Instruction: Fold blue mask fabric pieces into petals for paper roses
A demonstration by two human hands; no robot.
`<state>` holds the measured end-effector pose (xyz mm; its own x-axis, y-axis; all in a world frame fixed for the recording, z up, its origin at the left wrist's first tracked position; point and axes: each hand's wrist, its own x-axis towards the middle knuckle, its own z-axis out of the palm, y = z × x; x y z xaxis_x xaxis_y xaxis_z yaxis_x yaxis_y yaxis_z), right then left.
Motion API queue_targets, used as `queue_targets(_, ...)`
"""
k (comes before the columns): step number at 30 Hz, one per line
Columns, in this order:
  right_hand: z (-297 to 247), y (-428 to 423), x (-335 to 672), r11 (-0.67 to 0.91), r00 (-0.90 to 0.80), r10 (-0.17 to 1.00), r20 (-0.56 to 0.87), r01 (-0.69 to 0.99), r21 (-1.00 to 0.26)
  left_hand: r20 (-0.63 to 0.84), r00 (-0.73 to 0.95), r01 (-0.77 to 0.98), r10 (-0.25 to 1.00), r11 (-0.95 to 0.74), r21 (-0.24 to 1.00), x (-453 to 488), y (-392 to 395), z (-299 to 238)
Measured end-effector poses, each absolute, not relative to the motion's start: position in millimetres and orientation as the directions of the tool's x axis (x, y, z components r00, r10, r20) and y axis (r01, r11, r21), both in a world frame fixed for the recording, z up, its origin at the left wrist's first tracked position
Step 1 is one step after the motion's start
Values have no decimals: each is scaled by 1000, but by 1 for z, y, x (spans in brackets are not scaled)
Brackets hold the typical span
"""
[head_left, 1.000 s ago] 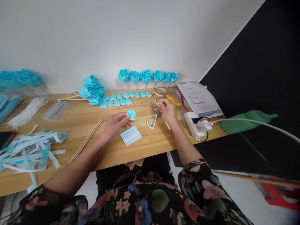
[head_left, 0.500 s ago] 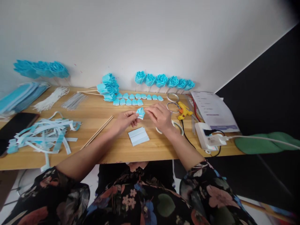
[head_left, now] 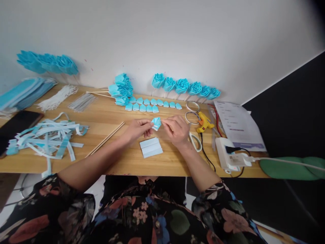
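Note:
Between the thumb and fingers of my left hand (head_left: 141, 129) is a small folded blue petal (head_left: 156, 123) with a white strip along its lower edge. My right hand (head_left: 177, 128) is pinched closed right at the petal's right edge; whatever its fingertips hold is too small to make out. Just below the hands lies a pale, creased rectangle of mask fabric (head_left: 151, 147) on the wooden table (head_left: 122, 162). Beyond them, two rows of similar folded petals (head_left: 142, 108) are laid out. White-handled scissors (head_left: 195, 142) lie partly behind my right wrist.
Blue fabric flowers on sticks (head_left: 182, 86) lean along the wall. At right are a yellow glue gun (head_left: 204, 122), tape rolls (head_left: 192, 118), a power strip (head_left: 225, 154) and a paper sheet (head_left: 240, 127). At left are cut strips (head_left: 48, 139), wooden sticks (head_left: 105, 139), a phone (head_left: 21, 123) and masks (head_left: 30, 93).
The camera view has shifted and tilted slightly. Both hands stay together at the petal, which is turned a little. My right hand remains pinched by its edge.

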<state>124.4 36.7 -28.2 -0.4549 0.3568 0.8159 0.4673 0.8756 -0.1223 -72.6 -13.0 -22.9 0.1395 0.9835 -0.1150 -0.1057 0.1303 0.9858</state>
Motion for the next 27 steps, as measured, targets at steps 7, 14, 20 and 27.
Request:
queue_targets(7,-27,37,125,861,-481,414,772,484,-160,-123,168,-109,978,142,984,-71,-14,-20)
queue_targets(14,-30,38,124,870,-501,399,768,473,-143,-115,162,-112,980,133,985,-71,-16,-17)
queue_targets(20,-31,37,124,878,-514,412,753,445,-177,-117,170,-138,978,141,980,-71,-16,-20)
queue_targets(27,-30,37,123,878,-530,399,748,455,-146,-146,179,-232,973,186,955,-71,-15,-24)
